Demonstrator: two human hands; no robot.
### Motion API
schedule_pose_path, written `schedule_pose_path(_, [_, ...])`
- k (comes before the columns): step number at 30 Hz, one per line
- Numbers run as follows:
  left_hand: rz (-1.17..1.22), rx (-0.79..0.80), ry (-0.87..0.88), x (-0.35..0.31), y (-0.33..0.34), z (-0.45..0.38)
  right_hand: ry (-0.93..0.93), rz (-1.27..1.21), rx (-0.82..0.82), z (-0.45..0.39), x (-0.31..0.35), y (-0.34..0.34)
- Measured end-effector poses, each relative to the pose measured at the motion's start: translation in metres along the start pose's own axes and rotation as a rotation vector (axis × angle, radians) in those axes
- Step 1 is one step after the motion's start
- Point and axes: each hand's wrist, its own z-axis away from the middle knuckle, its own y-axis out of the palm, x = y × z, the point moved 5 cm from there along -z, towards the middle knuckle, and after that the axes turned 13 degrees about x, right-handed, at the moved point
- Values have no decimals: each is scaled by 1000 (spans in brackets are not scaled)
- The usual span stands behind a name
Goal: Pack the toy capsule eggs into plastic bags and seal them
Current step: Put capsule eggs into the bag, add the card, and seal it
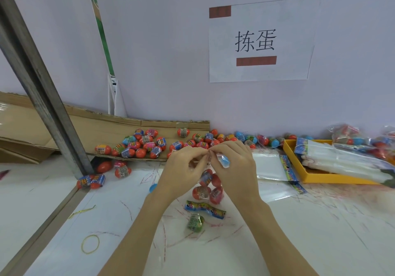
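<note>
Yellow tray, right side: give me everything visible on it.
The yellow tray is a shallow, flat-bottomed rectangle with low walls, looking like card or plastic. It sits on the white table at the right. A stack of clear plastic bags with colourful printed headers lies across it, overhanging its right side. More flat bags lie just left of it.

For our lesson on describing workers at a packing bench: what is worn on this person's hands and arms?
Nothing is worn. The left hand and right hand are bare, without gloves. No rings, watch or bracelets are visible. Both forearms are uncovered to the bottom edge of the picture, with no sleeve in view.
</note>
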Motion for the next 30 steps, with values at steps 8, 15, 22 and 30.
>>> schedule_pose_path(8, [106,-23,-40,2,0,0,211,-237,69,3,-5,5])
schedule_pose_path(15, [144,1,-103,4,0,0,246,-225,82,3,-8,8])
schedule_pose_path(22, [305,-275,-359,35,-33,8,576,-256,-10,8,-69,-16])
schedule_pose_path(30, [327,-427,-437,46,-41,15,683,-42,338,13,-92,-4])
